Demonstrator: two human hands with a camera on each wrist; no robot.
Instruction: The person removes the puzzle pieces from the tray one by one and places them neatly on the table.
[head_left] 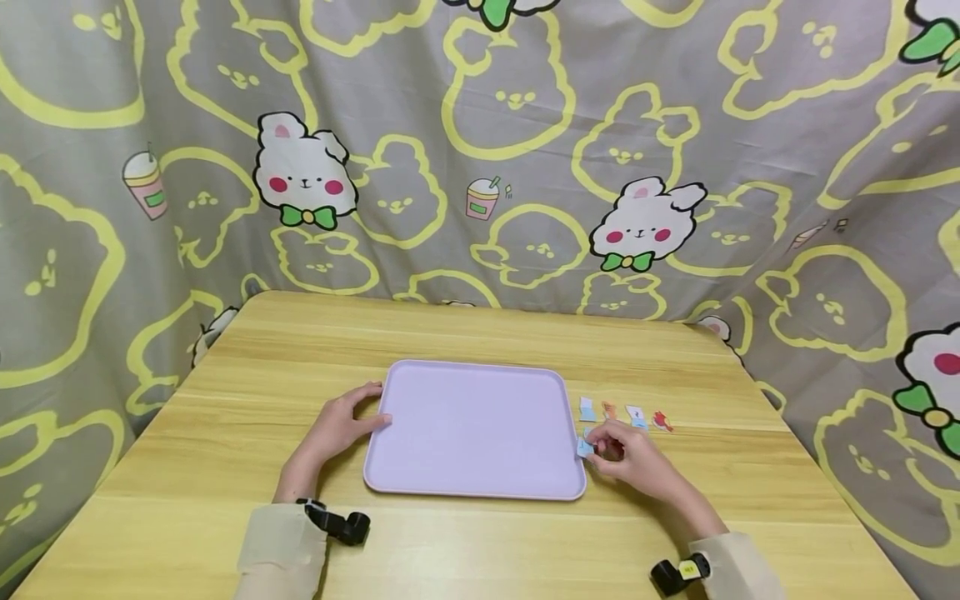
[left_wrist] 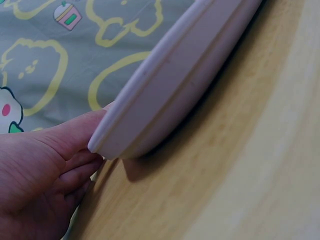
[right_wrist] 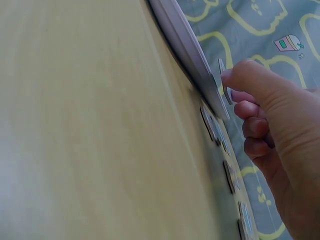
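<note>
A shallow lilac tray (head_left: 472, 433) lies on the wooden table, nothing on its flat bottom. My left hand (head_left: 337, 429) holds the tray's left side, thumb over the rim. In the left wrist view, the other fingers sit low beside the tray's outer wall (left_wrist: 165, 80). At the right rim, my right hand (head_left: 637, 457) pinches a small light-blue puzzle piece (head_left: 584, 449) between thumb and finger. The right wrist view shows this thin piece (right_wrist: 227, 95) nearly edge-on, above the tabletop, with the remaining fingers curled beneath.
Right of the tray lies a row of small pieces: a blue-and-white one (head_left: 587, 409), an orange one (head_left: 609, 410), another blue-and-white one (head_left: 637, 417) and a red one (head_left: 662, 421). A patterned curtain (head_left: 420, 192) hangs behind the table (head_left: 480, 546).
</note>
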